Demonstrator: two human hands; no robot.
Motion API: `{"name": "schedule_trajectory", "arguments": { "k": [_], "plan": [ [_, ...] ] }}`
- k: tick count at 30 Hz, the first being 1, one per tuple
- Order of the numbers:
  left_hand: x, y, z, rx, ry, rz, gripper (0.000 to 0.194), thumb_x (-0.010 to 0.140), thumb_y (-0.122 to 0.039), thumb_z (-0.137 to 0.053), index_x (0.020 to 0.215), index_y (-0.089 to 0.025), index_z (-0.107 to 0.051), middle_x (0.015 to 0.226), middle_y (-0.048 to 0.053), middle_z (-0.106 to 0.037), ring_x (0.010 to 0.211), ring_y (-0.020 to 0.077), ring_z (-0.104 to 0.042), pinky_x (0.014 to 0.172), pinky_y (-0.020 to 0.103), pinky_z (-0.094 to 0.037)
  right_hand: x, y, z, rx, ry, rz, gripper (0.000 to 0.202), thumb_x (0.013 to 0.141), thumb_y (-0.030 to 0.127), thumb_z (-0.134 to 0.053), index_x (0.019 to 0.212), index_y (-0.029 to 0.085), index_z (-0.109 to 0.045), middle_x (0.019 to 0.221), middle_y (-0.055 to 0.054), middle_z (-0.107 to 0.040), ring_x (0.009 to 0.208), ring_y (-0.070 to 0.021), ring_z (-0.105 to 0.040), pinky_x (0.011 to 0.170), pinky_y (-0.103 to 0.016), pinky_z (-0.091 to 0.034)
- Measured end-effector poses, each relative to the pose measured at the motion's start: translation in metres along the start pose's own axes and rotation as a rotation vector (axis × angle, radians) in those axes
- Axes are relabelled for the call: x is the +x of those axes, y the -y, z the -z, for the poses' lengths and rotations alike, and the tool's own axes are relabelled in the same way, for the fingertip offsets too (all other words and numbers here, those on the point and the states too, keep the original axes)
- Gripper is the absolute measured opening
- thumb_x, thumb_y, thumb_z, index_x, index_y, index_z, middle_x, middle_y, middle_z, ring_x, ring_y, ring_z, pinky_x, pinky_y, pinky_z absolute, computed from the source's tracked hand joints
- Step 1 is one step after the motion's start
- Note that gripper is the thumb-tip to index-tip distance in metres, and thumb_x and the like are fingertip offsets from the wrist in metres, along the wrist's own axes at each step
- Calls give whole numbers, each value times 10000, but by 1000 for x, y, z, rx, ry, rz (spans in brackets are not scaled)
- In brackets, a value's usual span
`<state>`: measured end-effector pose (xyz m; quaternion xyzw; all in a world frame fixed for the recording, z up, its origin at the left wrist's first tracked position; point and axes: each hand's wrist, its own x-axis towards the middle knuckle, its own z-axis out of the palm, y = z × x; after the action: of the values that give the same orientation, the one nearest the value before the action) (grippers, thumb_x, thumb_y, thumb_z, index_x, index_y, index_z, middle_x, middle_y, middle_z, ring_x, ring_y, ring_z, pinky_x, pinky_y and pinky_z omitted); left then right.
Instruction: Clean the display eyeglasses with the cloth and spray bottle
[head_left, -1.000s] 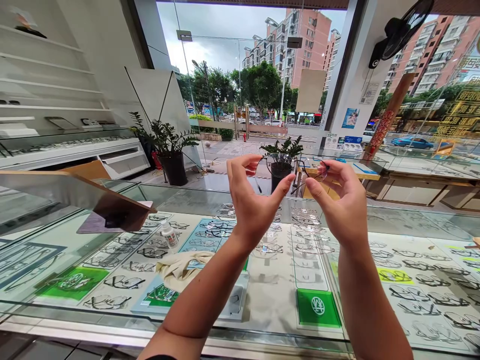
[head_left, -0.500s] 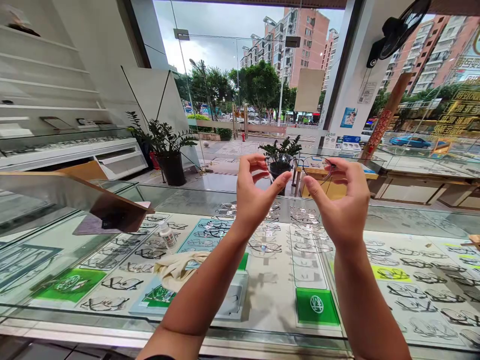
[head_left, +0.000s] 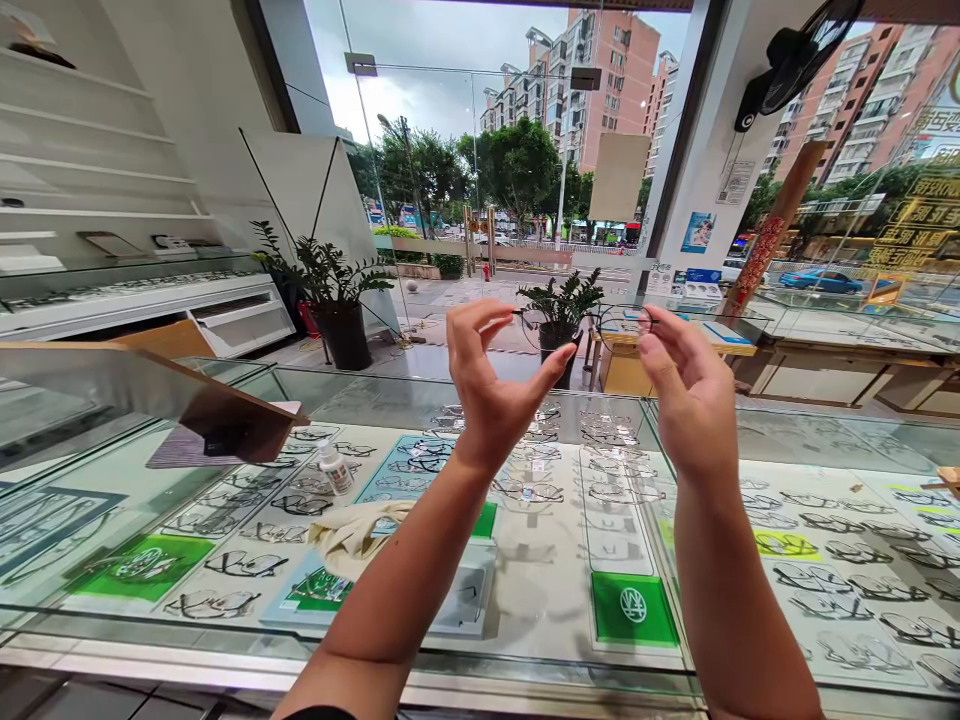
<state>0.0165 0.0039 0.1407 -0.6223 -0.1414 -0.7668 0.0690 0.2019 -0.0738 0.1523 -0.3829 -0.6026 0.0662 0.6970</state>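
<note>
A pair of thin-rimmed eyeglasses (head_left: 624,321) is raised above the counter, lenses facing me. My left hand (head_left: 487,365) holds its left side, fingertips at the outer end and thumb stretched toward the lower rim. At the other end, my right hand (head_left: 691,400) pinches the frame between thumb and fingers. Below, on the glass display counter, lie a crumpled beige cloth (head_left: 360,535) and a small white bottle (head_left: 334,470). Rows of eyeglasses (head_left: 529,492) show beneath the glass.
A wooden-backed mirror or panel (head_left: 247,405) leans over the counter on the left. Green logo cards (head_left: 634,608) are in the display. Beyond the counter stand potted plants (head_left: 345,325), a wooden table (head_left: 622,370) and glass doors. A black fan (head_left: 795,70) hangs on the right pillar.
My left hand has shifted left, its thumb lower. My right thumb has moved up and outward to the right end of the eyeglasses, which stay raised.
</note>
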Motion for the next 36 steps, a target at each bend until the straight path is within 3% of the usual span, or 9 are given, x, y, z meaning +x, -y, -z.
{"name": "schedule_trajectory", "arguments": {
  "k": [5, 11, 18, 28, 36],
  "plan": [
    [0, 1, 0, 15, 26, -7, 633, 779, -419, -910, 1276, -274, -545, 1220, 64, -552, 1144, 226, -584, 983, 394, -587, 4, -10, 2, 115, -48, -110, 351, 985, 511, -651, 1218, 286, -789, 1268, -67, -780, 1262, -267, -696, 1158, -537, -515],
    [-1, 4, 1, -32, 63, 32, 634, 803, -398, -895, 1315, -294, -536, 1264, 58, -545, 1197, 224, -591, 1041, 403, -568, 7, -14, 3, 206, -48, -183, 331, 956, 499, -689, 1164, 272, -813, 1241, -71, -793, 1151, -251, -745, 1037, -484, -597],
    [-4, 11, -1, -91, 70, 65, 618, 786, -373, -912, 1290, -301, -563, 1273, 52, -559, 1214, 222, -605, 1050, 403, -557, 10, -9, 2, 425, 28, -329, 281, 933, 478, -712, 1094, 270, -811, 1228, -69, -796, 1115, -238, -748, 997, -444, -593],
    [-6, 12, -4, -96, 100, 123, 590, 820, -411, -882, 1291, -292, -546, 1270, 59, -575, 1198, 221, -628, 1073, 430, -541, 11, -8, 2, 493, 102, -319, 280, 937, 490, -703, 1094, 275, -787, 1218, -57, -810, 1153, -238, -751, 1085, -464, -566],
    [-5, 16, -2, -45, 141, 130, 581, 826, -399, -868, 1303, -294, -554, 1276, 72, -596, 1193, 228, -635, 1043, 425, -552, 13, -15, 7, 340, 162, -268, 339, 976, 478, -614, 1223, 285, -743, 1198, -73, -815, 1131, -268, -765, 1049, -513, -587]
  ]
}}
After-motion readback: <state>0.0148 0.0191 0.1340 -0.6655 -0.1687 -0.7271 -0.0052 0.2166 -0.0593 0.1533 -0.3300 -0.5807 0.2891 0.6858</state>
